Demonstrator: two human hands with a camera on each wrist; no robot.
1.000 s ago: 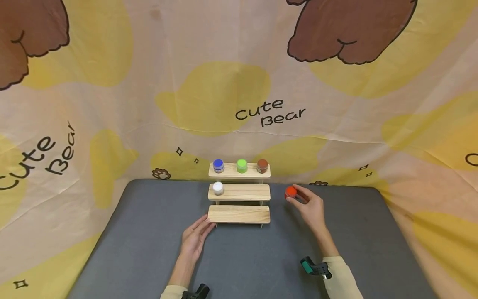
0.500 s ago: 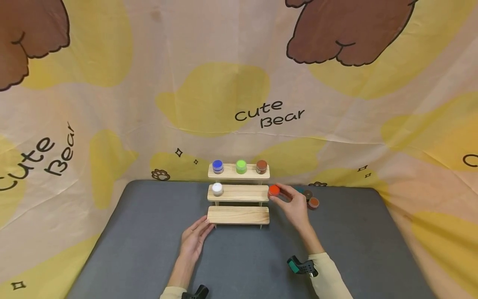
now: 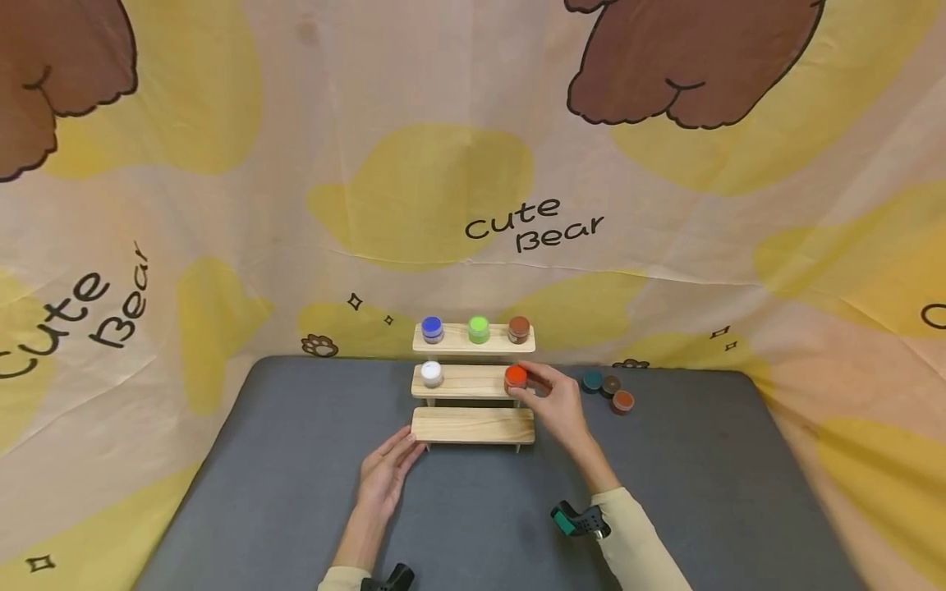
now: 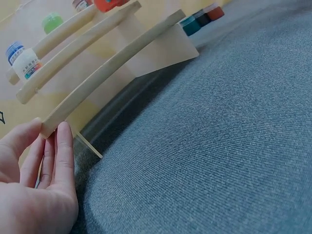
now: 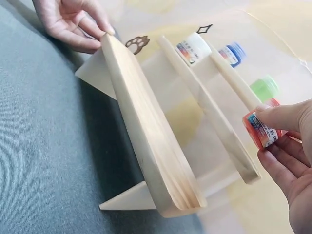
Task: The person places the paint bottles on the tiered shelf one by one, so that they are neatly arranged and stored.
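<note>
A three-tier wooden display stand [image 3: 473, 425] stands at the back of the table. My left hand [image 3: 382, 476] pinches the left end of its lowest step, thumb above and fingers beneath in the left wrist view. Between thumb and fingers, my right hand [image 3: 556, 406] holds a small red paint jar [image 5: 263, 125] at the right end of the middle step; whether it touches the wood I cannot tell. A white jar [image 3: 432, 374] sits on that step's left end. Blue [image 3: 432, 330], green [image 3: 479, 330] and brown [image 3: 519, 330] jars line the top step.
On the table right of the stand, a teal jar [image 3: 592, 381], a dark brown jar [image 3: 610, 386] and an orange-brown jar [image 3: 623, 401] stand close together, near my right hand. A printed cloth [image 3: 414, 197] hangs behind the grey table [image 3: 296, 492].
My right hand has carried the red jar leftward from beside the stand to the middle step's right end, uncovering the jars on the table. The left hand keeps its place.
</note>
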